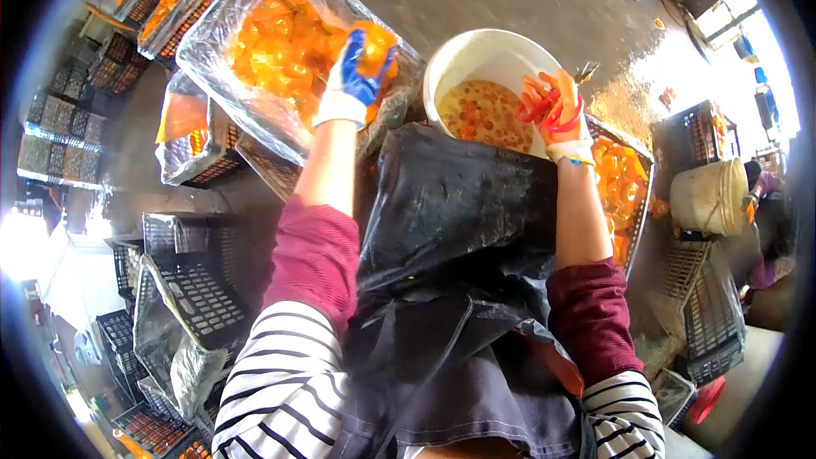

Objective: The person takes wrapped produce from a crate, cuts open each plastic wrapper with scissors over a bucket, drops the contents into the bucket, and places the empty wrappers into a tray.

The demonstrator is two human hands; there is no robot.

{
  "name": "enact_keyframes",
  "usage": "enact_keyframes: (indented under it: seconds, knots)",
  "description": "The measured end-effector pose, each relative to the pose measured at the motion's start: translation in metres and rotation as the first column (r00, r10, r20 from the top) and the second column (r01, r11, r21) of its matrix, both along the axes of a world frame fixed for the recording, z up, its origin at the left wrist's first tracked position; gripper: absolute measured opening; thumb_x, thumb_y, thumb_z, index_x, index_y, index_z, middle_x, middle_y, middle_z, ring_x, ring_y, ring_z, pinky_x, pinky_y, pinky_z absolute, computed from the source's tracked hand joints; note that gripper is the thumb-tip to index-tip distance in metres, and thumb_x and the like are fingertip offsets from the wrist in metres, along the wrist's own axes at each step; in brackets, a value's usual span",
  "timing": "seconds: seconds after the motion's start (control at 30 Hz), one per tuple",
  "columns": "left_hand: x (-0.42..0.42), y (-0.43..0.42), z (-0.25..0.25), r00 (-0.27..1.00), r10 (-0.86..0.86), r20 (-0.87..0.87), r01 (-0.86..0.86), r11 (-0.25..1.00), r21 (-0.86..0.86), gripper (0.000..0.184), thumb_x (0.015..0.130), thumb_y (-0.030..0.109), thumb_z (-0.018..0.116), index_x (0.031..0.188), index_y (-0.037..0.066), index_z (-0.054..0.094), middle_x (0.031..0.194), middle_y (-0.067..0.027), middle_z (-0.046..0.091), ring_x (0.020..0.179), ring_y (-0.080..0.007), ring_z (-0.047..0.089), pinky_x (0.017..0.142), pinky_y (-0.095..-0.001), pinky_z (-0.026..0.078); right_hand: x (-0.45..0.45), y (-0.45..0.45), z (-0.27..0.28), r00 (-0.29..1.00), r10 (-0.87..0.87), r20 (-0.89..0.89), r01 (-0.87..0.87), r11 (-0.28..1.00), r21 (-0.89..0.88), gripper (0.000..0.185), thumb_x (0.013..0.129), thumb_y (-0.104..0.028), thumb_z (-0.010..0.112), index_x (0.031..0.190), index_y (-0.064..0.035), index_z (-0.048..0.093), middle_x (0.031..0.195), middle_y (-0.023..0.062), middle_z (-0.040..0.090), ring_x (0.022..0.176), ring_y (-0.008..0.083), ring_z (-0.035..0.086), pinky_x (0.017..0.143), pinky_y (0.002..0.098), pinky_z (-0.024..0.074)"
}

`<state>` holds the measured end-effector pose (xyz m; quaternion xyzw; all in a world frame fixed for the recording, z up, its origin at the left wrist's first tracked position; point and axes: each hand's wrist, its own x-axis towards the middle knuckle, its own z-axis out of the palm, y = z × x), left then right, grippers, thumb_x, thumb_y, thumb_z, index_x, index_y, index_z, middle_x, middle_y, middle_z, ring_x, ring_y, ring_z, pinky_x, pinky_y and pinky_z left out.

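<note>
Being gripped by the curled L hand (pixel 355 81) over the plastic-lined crate (pixel 208 65), prob. so drips get caught, orange produce (pixel 376 49) is positioned nr the bucket (pixel 510 53), at whose rim a red-handled tool (pixel 542 109) is held in the loosely closed R hand (pixel 568 126).

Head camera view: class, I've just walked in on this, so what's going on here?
A person in a dark apron works with both hands gloved. The left hand grips an orange piece over a plastic-lined crate heaped with similar pieces. The right hand holds a red-handled tool at the edge of a white bucket, which contains small orange-brown bits.
</note>
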<state>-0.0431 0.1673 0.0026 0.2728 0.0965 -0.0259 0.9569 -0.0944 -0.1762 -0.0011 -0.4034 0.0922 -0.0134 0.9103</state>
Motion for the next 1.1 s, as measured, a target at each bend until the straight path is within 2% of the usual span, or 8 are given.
enact_keyframes:
  seconds: [0.23,0.3,0.43,0.57,0.7,0.87,1.0,1.1]
  knots:
    - [0.027,-0.111,0.024,0.998,-0.002,0.070,0.011,0.992,-0.123,0.037,0.083,0.011,0.066,0.116,0.004,0.052,0.111,-0.0137,0.060,0.103,-0.0320,0.057,0.091,-0.0449,0.048,-0.019,0.016,0.011,0.964,0.255,0.081,-0.252,0.967,-0.050,0.041,0.096,-0.030,0.046,0.118,0.0055,0.045,0.097,0.0207,0.065,0.090,0.0304,0.065,0.078,0.0354,0.0550]
    - [0.027,-0.130,0.004,1.000,-0.003,0.029,0.009,0.980,-0.198,0.038,0.083,0.014,0.067,0.117,0.008,0.052,0.111,-0.0135,0.059,0.103,-0.0320,0.056,0.091,-0.0469,0.048,-0.018,0.008,0.007,0.910,0.392,-0.133,-0.412,0.887,-0.207,0.043,0.096,-0.031,0.046,0.123,0.0023,0.044,0.094,0.0152,0.066,0.087,0.0249,0.065,0.077,0.0319,0.0531]
    - [0.029,-0.130,-0.003,0.996,-0.078,-0.045,0.071,0.988,-0.140,0.038,0.082,0.019,0.070,0.115,0.010,0.054,0.113,-0.0103,0.058,0.105,-0.0299,0.056,0.091,-0.0474,0.048,-0.011,0.018,-0.007,0.885,0.442,-0.148,-0.454,0.747,-0.486,0.023,0.089,-0.020,0.061,0.105,-0.0036,0.060,0.098,0.0059,0.064,0.084,0.0125,0.057,0.078,0.0260,0.0461]
    - [0.033,-0.138,0.003,0.987,-0.156,-0.044,0.156,0.988,-0.008,0.039,0.081,0.023,0.071,0.114,0.010,0.055,0.112,-0.0078,0.057,0.104,-0.0274,0.055,0.090,-0.0478,0.050,-0.014,0.036,0.019,0.903,0.411,-0.127,-0.418,0.771,-0.481,0.024,0.084,-0.018,0.067,0.103,-0.0050,0.062,0.094,0.0034,0.063,0.089,0.0119,0.056,0.080,0.0263,0.0443]
    - [0.027,-0.149,0.010,0.973,-0.220,-0.077,0.228,0.966,0.121,0.040,0.082,0.025,0.071,0.116,0.012,0.054,0.111,-0.0071,0.056,0.104,-0.0272,0.054,0.086,-0.0473,0.052,-0.016,0.031,0.037,0.887,0.420,-0.193,-0.411,0.527,-0.744,0.035,0.082,-0.024,0.071,0.109,-0.0040,0.062,0.095,0.0040,0.063,0.087,0.0113,0.058,0.078,0.0265,0.0463]
    - [0.030,-0.151,0.007,0.985,-0.136,-0.111,0.160,0.956,0.246,0.052,0.086,0.047,0.061,0.115,0.005,0.056,0.107,-0.0092,0.058,0.091,-0.0167,0.059,0.073,-0.0284,0.051,-0.017,0.036,0.027,0.919,0.339,-0.202,-0.388,0.686,-0.615,0.034,0.081,-0.025,0.069,0.106,-0.0028,0.064,0.100,0.0064,0.065,0.082,0.0135,0.059,0.071,0.0266,0.0470]
    - [0.008,-0.147,0.033,0.969,-0.185,-0.164,0.239,0.537,0.809,0.051,0.090,0.049,0.051,0.109,0.002,0.059,0.093,-0.0089,0.062,0.081,-0.0171,0.058,0.067,-0.0278,0.048,-0.017,0.041,0.035,0.936,0.311,-0.167,-0.341,0.679,-0.650,0.023,0.082,-0.013,0.067,0.102,-0.0022,0.067,0.102,0.0054,0.065,0.095,0.0146,0.056,0.084,0.0267,0.0430]
    - [0.005,-0.154,0.021,0.988,-0.144,0.054,0.075,0.758,0.648,0.046,0.090,0.045,0.054,0.105,0.001,0.060,0.086,-0.0069,0.063,0.079,-0.0158,0.058,0.068,-0.0284,0.047,-0.022,0.039,0.056,0.891,0.323,-0.318,-0.441,0.460,-0.770,0.027,0.085,-0.016,0.065,0.108,-0.0018,0.063,0.103,0.0060,0.064,0.096,0.0136,0.056,0.082,0.0258,0.0437]
